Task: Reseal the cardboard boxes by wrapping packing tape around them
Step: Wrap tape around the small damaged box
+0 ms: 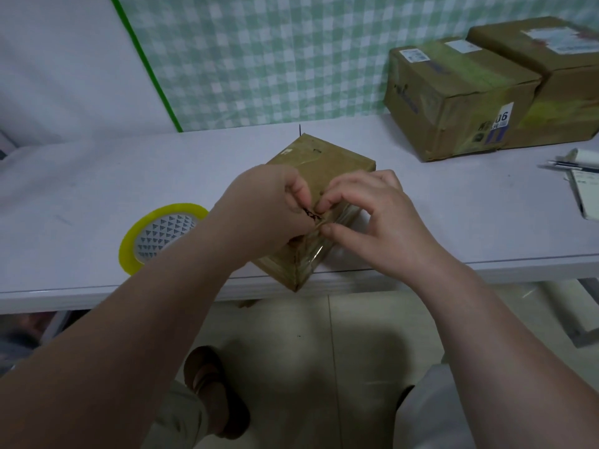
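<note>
Cardboard boxes (pixel 324 170) (pixel 453 98) (pixel 564 79) three, two hands (pixel 269 205) (pixel 376 222) pinching tape (pixel 316 219)

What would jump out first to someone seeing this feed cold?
The left hand and right hand meet over the small box at the table's near edge. Their fingers pinch a small dark thing on its top. A yellow tape roll lies just left of it, and two bigger boxes sit at the far right.
</note>
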`<act>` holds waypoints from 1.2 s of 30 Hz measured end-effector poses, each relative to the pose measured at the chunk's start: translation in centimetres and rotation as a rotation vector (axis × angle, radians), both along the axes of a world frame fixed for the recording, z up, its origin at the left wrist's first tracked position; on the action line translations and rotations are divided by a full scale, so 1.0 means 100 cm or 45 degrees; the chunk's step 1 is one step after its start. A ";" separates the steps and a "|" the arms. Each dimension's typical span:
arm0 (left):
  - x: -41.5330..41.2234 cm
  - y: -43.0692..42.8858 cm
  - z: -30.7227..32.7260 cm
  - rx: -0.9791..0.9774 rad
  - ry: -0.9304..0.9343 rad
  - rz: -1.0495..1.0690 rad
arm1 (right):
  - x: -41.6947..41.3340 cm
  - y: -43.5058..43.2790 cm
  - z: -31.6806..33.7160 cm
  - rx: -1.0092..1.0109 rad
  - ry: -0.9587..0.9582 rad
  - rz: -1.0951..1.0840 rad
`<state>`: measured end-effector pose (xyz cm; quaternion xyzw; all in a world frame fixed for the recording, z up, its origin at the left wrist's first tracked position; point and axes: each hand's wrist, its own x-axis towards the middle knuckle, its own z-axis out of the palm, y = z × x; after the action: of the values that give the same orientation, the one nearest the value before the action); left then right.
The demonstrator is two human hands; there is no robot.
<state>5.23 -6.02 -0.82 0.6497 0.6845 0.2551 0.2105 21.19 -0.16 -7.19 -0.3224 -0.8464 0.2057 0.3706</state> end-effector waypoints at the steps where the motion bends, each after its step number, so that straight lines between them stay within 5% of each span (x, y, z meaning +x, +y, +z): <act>1: 0.000 -0.001 0.000 -0.002 -0.080 0.034 | 0.000 0.000 0.000 -0.004 0.007 0.002; 16: 0.004 -0.005 -0.011 0.107 -0.313 0.150 | 0.001 -0.002 0.000 -0.112 0.079 0.023; 25: 0.004 -0.003 -0.012 0.112 -0.227 0.144 | -0.009 -0.018 0.001 0.542 -0.106 -0.094; 31: -0.021 -0.005 0.015 -0.265 -0.386 -0.133 | -0.006 -0.021 -0.003 0.398 -0.065 -0.113; 36: -0.021 -0.008 0.004 -0.017 -0.203 -0.071 | -0.009 -0.022 0.000 0.276 -0.038 -0.107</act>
<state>3.17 -6.80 -0.41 0.6448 0.6488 0.2954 0.2756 20.33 -2.36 -7.23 -0.3186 -0.8549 0.0923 0.3988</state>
